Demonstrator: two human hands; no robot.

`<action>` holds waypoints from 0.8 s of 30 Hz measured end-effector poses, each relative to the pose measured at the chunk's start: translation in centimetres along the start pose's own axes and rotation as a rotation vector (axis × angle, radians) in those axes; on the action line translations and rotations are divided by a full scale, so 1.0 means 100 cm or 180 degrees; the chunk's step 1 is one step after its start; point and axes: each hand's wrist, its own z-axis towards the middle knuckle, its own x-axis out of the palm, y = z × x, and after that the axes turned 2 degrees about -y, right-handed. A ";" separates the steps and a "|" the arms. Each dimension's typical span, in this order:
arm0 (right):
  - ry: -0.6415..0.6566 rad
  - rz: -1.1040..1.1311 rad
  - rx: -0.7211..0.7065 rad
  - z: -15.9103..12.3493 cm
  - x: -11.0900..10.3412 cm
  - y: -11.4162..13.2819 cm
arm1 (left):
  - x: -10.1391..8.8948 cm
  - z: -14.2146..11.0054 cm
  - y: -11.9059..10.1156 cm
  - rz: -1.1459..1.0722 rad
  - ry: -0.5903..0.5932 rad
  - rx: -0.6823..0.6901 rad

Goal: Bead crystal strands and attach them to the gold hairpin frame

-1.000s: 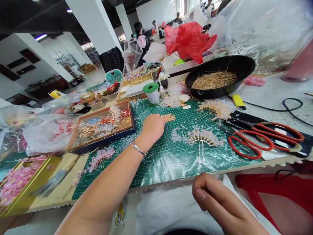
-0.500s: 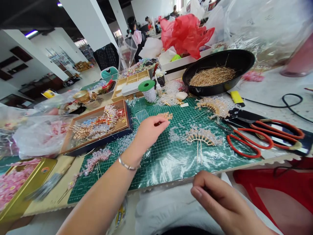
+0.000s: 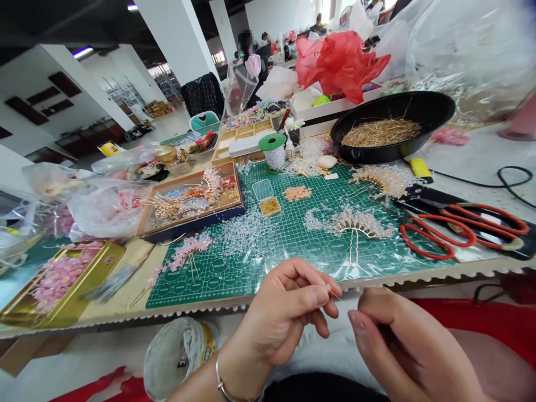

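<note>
My left hand (image 3: 285, 312), with a silver bangle on its wrist, pinches a thin wire (image 3: 336, 294) between thumb and forefinger, with what looks like a small pale bead on it. Close by on the right, my right hand (image 3: 406, 340) has thumb and forefinger pressed together; what they hold, if anything, is hidden. Beyond the hands, a beaded hair comb (image 3: 354, 224) with two gold prongs lies on the green cutting mat (image 3: 251, 279). Loose clear beads (image 3: 247, 231), a small box of gold beads (image 3: 270, 206) and a pile of peach pieces (image 3: 296, 193) are on the mat too.
Red-handled scissors (image 3: 439, 237) lie at the right. A black bowl (image 3: 439, 109) of gold pins stands behind. To the left are a box of hair ornaments (image 3: 201, 218) and a gold tin (image 3: 104, 268) of pink flowers. A bucket (image 3: 167, 346) stands below the table edge.
My left hand has drawn back from the peach pieces to beside my right hand, a thin wire now showing in its pinch. The right hand stays closed, and the view has shifted left.
</note>
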 end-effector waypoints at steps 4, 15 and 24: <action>0.0015 -0.0078 -0.0058 -0.011 -0.001 0.003 | 0.003 -0.009 0.000 0.0058 0.0038 0.0043; -0.0119 0.1165 0.0747 0.001 0.005 0.010 | 0.005 -0.026 -0.011 0.1934 -0.0007 0.0789; 0.0169 0.2032 0.1579 0.003 0.013 -0.003 | 0.013 -0.026 -0.028 0.3996 0.0106 0.2083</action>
